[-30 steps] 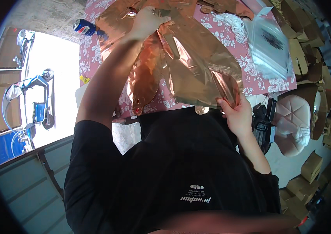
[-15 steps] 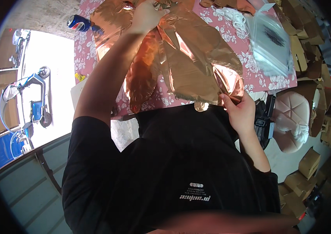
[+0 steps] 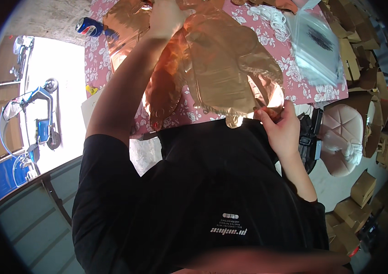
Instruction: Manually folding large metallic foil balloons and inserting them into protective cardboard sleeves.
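A flat, uninflated rose-gold foil balloon (image 3: pixel 221 68) with rounded lobes lies creased over a pink floral tablecloth (image 3: pixel 313 95). Its small rounded tab (image 3: pixel 233 121) hangs over the near table edge. My left hand (image 3: pixel 167 20) reaches far across and rests on the foil, thumb stretched to the right; its other fingertips are cut off by the upper edge. At the near right corner, my right hand (image 3: pixel 283 128) pinches the balloon's edge between thumb and fingers. The foil there is bent up and shines brightly.
A blue drink can (image 3: pixel 89 27) stands at the table's far left. White string (image 3: pixel 276 20) and clear plastic bags (image 3: pixel 317 50) lie on the right. Beyond the table are a pale padded chair (image 3: pixel 341 139) and several cardboard boxes (image 3: pixel 363 188). A blue-framed wheeled thing (image 3: pixel 43 114) is at left.
My left hand has slid slightly farther away and left. The foil's middle has spread smoother, and its near right lobe has shifted a little. My right hand keeps its pinch.
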The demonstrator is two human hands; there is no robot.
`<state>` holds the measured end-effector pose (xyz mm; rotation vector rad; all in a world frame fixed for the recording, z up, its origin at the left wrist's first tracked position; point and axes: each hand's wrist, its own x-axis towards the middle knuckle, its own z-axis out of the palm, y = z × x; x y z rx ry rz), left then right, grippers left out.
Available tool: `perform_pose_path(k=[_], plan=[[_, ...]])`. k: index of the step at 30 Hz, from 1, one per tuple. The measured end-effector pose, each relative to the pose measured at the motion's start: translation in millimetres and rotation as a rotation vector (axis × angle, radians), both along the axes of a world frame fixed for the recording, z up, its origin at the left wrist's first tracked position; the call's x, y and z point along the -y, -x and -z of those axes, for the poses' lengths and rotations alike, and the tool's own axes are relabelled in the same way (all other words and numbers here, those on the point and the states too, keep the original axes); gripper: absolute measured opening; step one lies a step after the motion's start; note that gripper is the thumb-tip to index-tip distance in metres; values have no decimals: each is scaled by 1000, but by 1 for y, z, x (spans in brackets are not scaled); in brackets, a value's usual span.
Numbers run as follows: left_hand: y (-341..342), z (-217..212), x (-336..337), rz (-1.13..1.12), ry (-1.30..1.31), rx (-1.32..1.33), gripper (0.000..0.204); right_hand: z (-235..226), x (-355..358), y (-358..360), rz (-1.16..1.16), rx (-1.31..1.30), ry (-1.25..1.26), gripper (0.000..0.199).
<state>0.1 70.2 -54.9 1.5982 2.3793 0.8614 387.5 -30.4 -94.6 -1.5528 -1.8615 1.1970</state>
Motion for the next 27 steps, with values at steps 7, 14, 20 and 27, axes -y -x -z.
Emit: perform_pose_path(k=[7,14,20,27], plan=[[12,9,24,138,-178,-434,60,-36,-3,-19,31,116,-288,50],[-27,50,61,855,-717,-275,95,-39,-62,-12,-64,18,-303,33],[-66,23,88,626,78,-443,103,-34,-111,23,-255,308,-301,50],[-51,56,83,587,139,-507,113,-34,-130,47,-313,559,-383,65]])
